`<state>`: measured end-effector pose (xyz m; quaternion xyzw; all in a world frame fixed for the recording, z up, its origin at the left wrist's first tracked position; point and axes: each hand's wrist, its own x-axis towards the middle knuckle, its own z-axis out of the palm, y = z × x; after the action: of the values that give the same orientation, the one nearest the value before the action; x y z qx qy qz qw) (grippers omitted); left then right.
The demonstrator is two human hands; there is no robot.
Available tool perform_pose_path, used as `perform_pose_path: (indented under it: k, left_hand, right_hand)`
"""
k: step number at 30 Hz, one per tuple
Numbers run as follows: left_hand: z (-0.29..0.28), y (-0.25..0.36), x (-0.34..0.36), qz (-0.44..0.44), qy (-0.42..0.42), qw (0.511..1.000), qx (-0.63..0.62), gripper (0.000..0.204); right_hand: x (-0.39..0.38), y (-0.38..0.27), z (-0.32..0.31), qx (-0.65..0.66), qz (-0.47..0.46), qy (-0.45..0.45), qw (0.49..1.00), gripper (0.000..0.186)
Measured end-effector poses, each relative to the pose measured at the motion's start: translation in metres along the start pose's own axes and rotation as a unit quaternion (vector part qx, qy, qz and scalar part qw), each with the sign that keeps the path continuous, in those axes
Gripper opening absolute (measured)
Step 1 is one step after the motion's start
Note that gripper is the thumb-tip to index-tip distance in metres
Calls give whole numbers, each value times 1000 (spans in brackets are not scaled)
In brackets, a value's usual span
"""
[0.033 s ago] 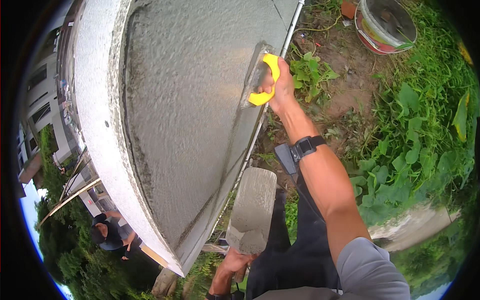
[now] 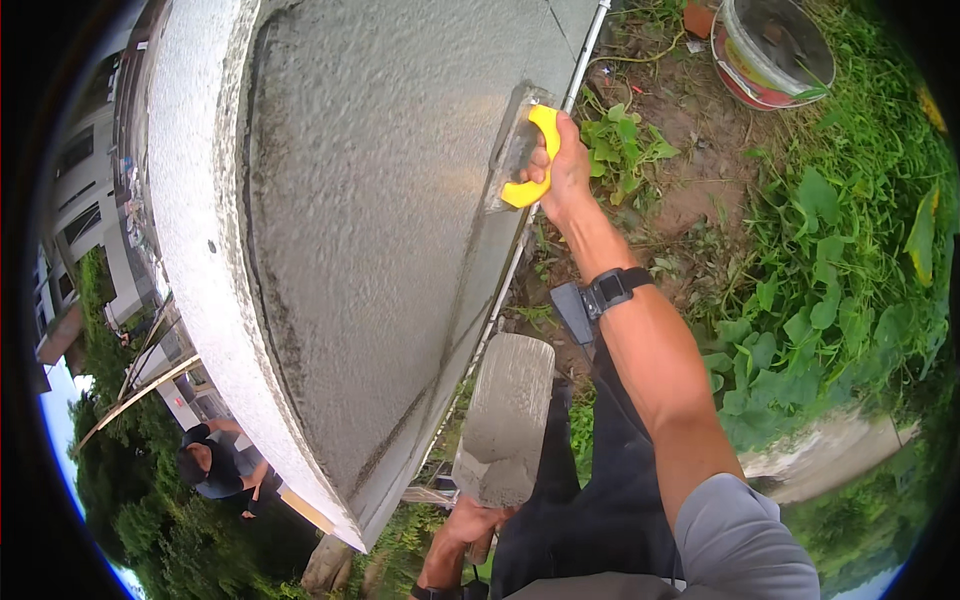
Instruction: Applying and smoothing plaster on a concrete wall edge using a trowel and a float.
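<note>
My right hand is closed round the yellow handle of a plastering trowel. The trowel's metal blade lies against wet grey plaster on a wall, near the wall's straight right edge. Lower down, my left hand grips the handle of a flat mortar board with rounded corners. Grey mortar coats its face, with a thicker lump at the end close to my hand. The board is held in front of my dark trousers, apart from the wall.
A metal strip runs along the wall's right edge. A mortar-stained bucket stands on the soil at the upper right, beside dense green plants. Another person is beyond the wall at the lower left.
The trowel and my right hand have shifted very slightly to the right and up. The person at the lower left has moved a little.
</note>
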<state>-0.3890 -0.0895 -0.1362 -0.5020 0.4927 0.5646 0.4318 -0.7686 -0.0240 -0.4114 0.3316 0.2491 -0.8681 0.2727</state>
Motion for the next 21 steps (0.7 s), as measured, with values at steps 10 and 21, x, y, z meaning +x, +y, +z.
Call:
perform_pose_path:
  k: [10, 21]
  left_hand:
    - [9, 18, 1, 20, -1, 999, 38, 27]
    - [15, 26, 17, 49, -12, 999, 12, 22]
  right_hand:
    - [33, -70, 13, 5, 0, -59, 998, 42]
    - [56, -119, 25, -45, -29, -28, 998, 41]
